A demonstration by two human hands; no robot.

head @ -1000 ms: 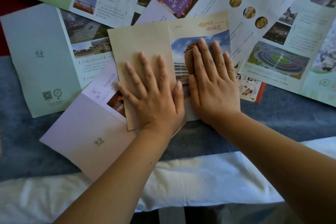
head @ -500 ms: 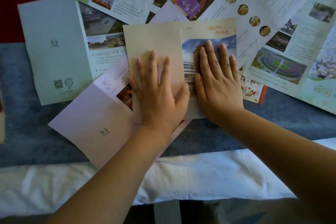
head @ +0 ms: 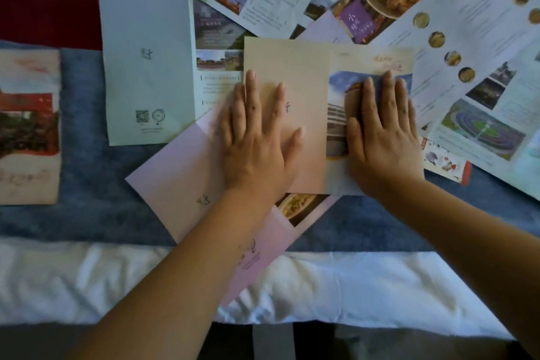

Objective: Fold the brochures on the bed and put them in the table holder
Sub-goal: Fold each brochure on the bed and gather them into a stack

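A beige brochure (head: 292, 67) lies partly folded in the middle of the bed, its plain panel on the left and a picture panel with a building on the right. My left hand (head: 257, 137) presses flat on the plain panel's left edge with straight, spread fingers. On the picture panel, just right of the crease, my right hand (head: 382, 137) presses flat. Under the beige one lies a pink brochure (head: 175, 184). A pale green brochure (head: 146, 67) lies to the left. The table holder is not in view.
Several open brochures with food and stadium pictures overlap across the top and right (head: 482, 67). A red-and-beige brochure (head: 29, 126) lies at the far left on the blue blanket (head: 81, 184). A white sheet (head: 350, 286) runs along the bed's near edge.
My left hand has slid left across the plain panel, away from my right hand. The view has shifted, bringing the red-and-beige brochure into sight at the left.
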